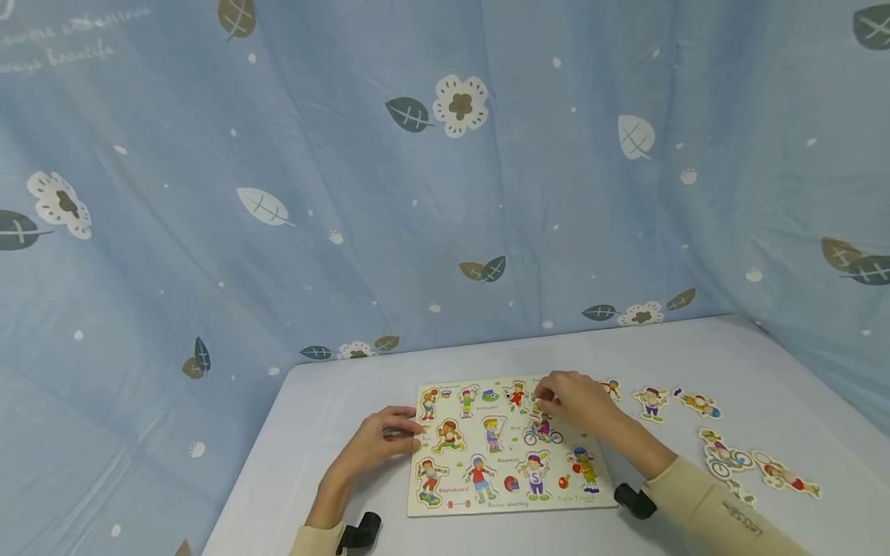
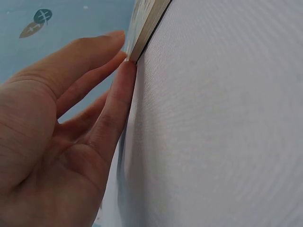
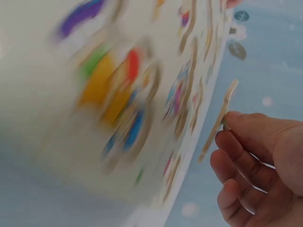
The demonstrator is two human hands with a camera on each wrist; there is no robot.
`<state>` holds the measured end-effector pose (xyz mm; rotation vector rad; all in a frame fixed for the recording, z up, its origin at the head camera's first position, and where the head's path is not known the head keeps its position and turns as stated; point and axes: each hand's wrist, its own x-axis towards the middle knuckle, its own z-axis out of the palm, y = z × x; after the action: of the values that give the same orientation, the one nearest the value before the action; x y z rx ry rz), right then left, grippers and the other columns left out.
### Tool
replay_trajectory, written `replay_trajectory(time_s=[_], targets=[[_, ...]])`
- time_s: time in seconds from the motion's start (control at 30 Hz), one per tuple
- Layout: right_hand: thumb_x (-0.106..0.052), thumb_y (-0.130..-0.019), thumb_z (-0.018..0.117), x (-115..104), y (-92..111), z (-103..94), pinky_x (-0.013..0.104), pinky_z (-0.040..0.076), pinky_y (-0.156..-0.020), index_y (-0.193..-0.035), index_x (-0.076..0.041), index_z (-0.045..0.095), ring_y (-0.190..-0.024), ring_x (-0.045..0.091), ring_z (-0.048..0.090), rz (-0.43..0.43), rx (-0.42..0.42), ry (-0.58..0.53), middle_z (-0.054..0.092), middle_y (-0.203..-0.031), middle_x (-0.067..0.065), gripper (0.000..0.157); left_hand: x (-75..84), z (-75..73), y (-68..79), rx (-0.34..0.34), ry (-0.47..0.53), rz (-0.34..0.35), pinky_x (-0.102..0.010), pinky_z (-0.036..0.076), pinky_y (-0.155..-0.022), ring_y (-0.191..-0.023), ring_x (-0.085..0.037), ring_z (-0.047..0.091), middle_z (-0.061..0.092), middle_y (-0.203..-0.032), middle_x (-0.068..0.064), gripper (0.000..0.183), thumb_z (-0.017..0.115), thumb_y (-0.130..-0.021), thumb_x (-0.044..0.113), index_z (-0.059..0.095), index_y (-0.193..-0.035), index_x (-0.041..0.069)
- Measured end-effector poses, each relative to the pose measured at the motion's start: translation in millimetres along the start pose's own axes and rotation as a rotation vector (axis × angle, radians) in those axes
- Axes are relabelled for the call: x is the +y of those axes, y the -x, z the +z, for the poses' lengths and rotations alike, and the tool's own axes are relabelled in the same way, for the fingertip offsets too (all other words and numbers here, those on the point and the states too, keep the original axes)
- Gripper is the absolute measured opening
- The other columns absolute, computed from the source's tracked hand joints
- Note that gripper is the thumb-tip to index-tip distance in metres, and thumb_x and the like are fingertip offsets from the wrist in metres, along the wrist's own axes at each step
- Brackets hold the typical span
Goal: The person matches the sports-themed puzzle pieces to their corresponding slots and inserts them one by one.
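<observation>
Beige fabric sleeves [image 1: 709,502], nearest us, enter over the near edge of a flat white table [image 1: 348,378], a small black wrist device [image 1: 634,500] beside the right cuff. We see the left hand [image 1: 375,444] with fingers loosely extended and gripping nothing, their tips at the left edge of a pale, rectangular wooden puzzle board [image 1: 514,509] bearing sports figures. Over the board, towards its far right corner, we find the right hand [image 1: 577,398]; its thumb and forefinger pinch a thin, flat wooden cut-out [image 3: 212,132], which we see edge-on and apart from the board; its picture we cannot make out. Between the board's right edge and the table's right edge, we note loose, multicoloured, figure-shaped pieces [image 1: 652,403], one partly hidden by the right sleeve. Along the table's far edge hangs a light blue curtain [image 1: 375,185] printed with leaves and flowers.
</observation>
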<state>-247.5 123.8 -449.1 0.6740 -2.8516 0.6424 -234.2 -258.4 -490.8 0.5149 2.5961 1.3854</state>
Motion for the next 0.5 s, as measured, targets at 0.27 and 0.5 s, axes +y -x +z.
replay_trajectory(time_s=[0.27,0.5], targets=[[-0.017,-0.086,0.075,-39.8,-30.4,24.7,0.018,0.047,-0.056,-0.090,-0.013,0.074,-0.069,0.005,0.058,-0.071,0.025,-0.041,0.066,-0.080,-0.006,0.005,0.9,-0.1,1.3,0.004,-0.013,0.010,-0.025,0.057,-0.094,-0.128,-0.038,0.053,0.055,-0.138,-0.018,0.024,0.078,-0.083,0.022,0.076,-0.103,0.008],[-0.018,-0.090,0.072,-59.9,-53.8,47.3,0.020,0.048,-0.055,-0.091,-0.013,0.074,-0.067,0.006,0.057,-0.055,-0.014,-0.048,0.067,-0.081,-0.004,0.005,2.3,-0.4,-0.4,0.008,-0.027,0.022,-0.028,0.056,-0.096,-0.128,-0.037,0.053,0.055,-0.138,-0.016,0.025,0.078,-0.083,0.022,0.076,-0.103,0.008]])
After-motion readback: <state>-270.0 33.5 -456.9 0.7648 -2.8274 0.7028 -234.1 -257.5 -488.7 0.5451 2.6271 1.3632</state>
